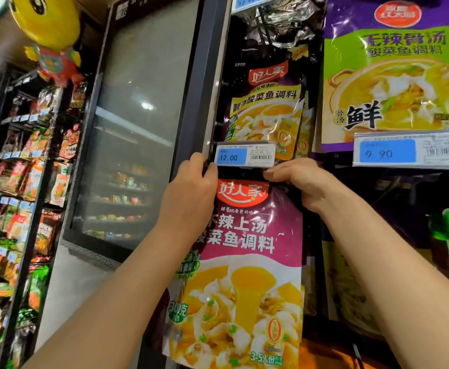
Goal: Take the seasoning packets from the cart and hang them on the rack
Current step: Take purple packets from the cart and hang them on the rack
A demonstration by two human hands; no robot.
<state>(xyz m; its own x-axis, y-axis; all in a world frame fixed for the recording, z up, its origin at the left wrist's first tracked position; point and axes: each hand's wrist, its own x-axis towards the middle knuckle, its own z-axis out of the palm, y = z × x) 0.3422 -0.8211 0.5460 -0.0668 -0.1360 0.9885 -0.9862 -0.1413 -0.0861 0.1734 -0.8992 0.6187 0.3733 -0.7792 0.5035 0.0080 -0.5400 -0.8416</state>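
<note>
A large magenta and yellow seasoning packet [247,265] hangs upright in front of me, held by its top edge. My left hand [191,193] grips its upper left corner. My right hand [300,179] pinches its upper right corner. The packet's top sits just below a price tag reading 12.00 [244,155] at the end of a rack hook. Above that tag hang similar purple and yellow packets [268,110]. The hook itself is hidden behind the tag and my fingers. The cart is out of view.
A big purple and green packet [393,75] hangs at the upper right over a 9.90 price tag [409,150]. A glass-door cooler [132,129] stands to the left. Snack shelves [18,195] fill the far left. A yellow balloon figure [47,25] hangs overhead.
</note>
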